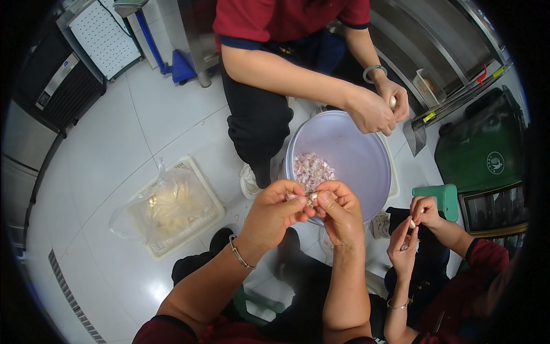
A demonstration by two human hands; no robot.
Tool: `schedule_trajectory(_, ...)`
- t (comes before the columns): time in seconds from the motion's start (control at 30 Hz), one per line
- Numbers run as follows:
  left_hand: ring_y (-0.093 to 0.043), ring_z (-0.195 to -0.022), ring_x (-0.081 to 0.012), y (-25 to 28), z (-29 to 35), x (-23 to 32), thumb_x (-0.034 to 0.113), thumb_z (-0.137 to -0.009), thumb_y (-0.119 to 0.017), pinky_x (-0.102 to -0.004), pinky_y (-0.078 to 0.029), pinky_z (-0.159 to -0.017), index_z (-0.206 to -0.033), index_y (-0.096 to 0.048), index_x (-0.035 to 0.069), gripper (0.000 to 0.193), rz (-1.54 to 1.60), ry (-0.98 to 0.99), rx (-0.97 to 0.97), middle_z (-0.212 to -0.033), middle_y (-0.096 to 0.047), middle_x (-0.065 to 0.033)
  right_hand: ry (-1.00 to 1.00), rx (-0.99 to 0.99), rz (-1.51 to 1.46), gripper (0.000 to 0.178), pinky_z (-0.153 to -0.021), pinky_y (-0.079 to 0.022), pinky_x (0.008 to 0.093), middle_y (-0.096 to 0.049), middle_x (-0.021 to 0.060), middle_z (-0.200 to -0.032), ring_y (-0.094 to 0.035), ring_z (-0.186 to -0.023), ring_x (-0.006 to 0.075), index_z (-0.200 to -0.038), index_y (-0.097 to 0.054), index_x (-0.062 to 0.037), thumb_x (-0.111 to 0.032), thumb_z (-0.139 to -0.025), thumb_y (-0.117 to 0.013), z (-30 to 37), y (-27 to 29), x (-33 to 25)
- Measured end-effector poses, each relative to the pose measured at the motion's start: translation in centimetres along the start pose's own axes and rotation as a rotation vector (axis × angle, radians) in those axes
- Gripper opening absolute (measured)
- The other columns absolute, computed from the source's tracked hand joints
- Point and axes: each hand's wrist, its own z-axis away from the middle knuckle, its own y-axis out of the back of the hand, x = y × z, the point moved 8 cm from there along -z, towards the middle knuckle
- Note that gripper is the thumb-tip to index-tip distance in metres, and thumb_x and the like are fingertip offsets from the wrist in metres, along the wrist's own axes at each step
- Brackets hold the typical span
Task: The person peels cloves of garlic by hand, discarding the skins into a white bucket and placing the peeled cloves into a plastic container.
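Note:
Over the near edge of a lavender basin (366,166), my two hands meet, fingertips pinched. My left hand (275,212) is closed on garlic with pinkish skin. Closed beside it, my right hand (342,215) grips a piece of garlic (311,198) at its fingertips. The fingers partly cover the pieces, so how many there are is unclear. Below them in the basin lies a pile of pink-white garlic skins (313,168). A person opposite holds a pale clove (393,102) above the basin's far rim. At the right, another person's hands work a peeled clove (412,223).
On the tiled floor at left, a white plastic basket (215,213) carries a clear bag (172,200) of pale pieces. A green bin (475,143) and a small green stool (450,200) stand at right. Metal shelving (424,40) rises behind.

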Motion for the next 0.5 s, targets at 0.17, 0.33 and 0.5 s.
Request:
schedule_trajectory(0.17, -0.060, -0.074, -0.0149, -0.1, 0.2, 0.0, 0.002, -0.087, -0.056, -0.0243, -0.047, -0.063, -0.095, -0.053, 0.002, 0.008, -0.014, 0.051, -0.025, -0.088, -0.061, -0.0081, 0.001, 0.003, 0.091, 0.015, -0.058, -0.043, 0.0170, -0.064, 0.0036, -0.081, -0.055, -0.066, 0.0061, -0.098, -0.060, -0.0019, -0.006, -0.084, -0.065, 0.1, 0.3, -0.3)
schedule_trajectory(0.33, -0.059, -0.069, -0.0111, -0.1, 0.4, 1.0, 0.002, -0.083, -0.064, -0.0226, -0.046, -0.060, -0.094, -0.059, 0.000, 0.012, -0.273, -0.069, 0.070, -0.083, -0.063, -0.0076, 0.042, 0.063, 0.243, 0.014, -0.060, -0.045, 0.0178, -0.066, 0.0047, -0.082, -0.057, -0.068, 0.0067, -0.096, -0.064, -0.0001, -0.006, -0.083, -0.067, 0.2, 0.4, -1.0)
schedule_trajectory(0.5, -0.058, -0.065, -0.0094, 0.2, 0.6, 1.5, 0.001, -0.081, -0.066, -0.0209, -0.046, -0.057, -0.091, -0.063, -0.001, 0.011, -0.428, -0.129, 0.139, -0.079, -0.064, -0.0079, 0.107, 0.138, 0.374, 0.012, -0.060, -0.045, 0.0178, -0.066, 0.0043, -0.082, -0.056, -0.068, 0.0057, -0.093, -0.066, 0.0010, -0.004, -0.082, -0.067, 0.8, 0.3, -2.0)
